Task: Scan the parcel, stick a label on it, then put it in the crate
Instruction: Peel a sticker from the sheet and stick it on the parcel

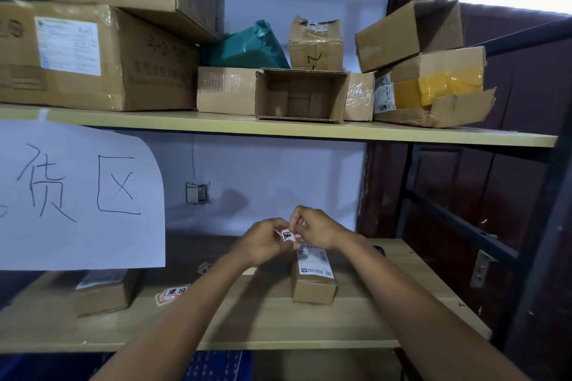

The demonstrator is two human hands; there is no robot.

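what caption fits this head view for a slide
Both hands, left hand and right hand, pinch a small label above the parcel on the shelf.

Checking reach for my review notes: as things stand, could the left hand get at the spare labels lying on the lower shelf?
Probably yes. The spare labels lie uncovered on the lower shelf, left of the left hand, nothing between. But both hands hold a label above the parcel, so it would have to let go first.
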